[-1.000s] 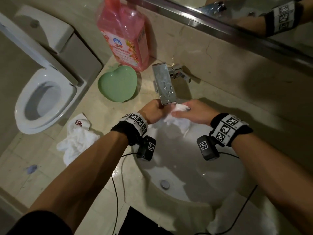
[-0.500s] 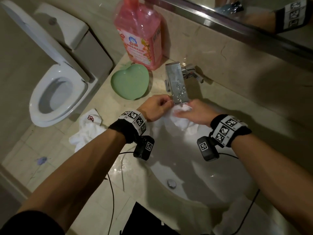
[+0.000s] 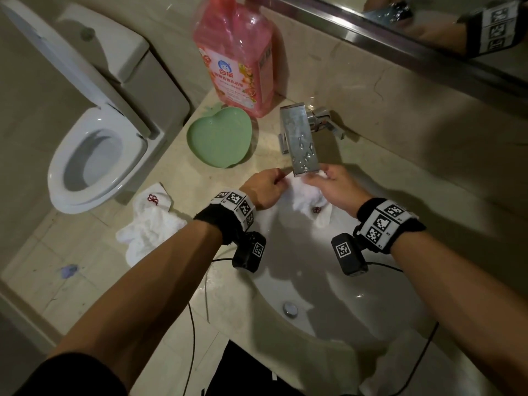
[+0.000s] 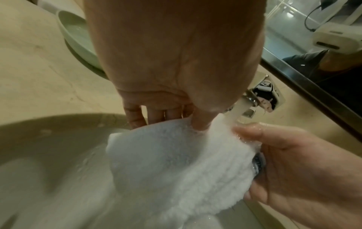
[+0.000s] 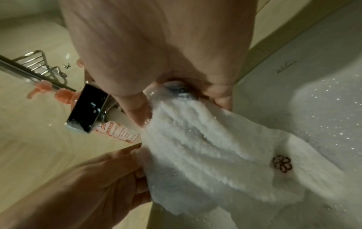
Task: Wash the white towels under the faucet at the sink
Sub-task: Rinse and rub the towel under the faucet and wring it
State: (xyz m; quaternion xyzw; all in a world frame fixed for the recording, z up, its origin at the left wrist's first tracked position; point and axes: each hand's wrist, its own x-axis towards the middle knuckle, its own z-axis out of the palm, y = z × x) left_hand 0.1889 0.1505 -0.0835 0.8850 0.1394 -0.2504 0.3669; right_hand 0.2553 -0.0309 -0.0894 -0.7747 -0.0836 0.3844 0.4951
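Observation:
A wet white towel with a small red flower mark hangs over the white sink, right under the chrome faucet. My left hand pinches its left edge and my right hand grips its right edge. In the left wrist view water pours from the spout onto the towel between my left hand and right hand. The right wrist view shows the towel held by my right hand, the faucet beside it. A second white towel lies crumpled on the counter at the left.
A green heart-shaped dish and a pink pump bottle stand on the beige counter behind the sink. An open toilet is at the far left. A mirror runs along the wall. Black cables trail over the front edge.
My two hands have drawn apart, spreading the towel under the faucet so its flower mark now shows. The head view has shifted so the scene sits further right and down.

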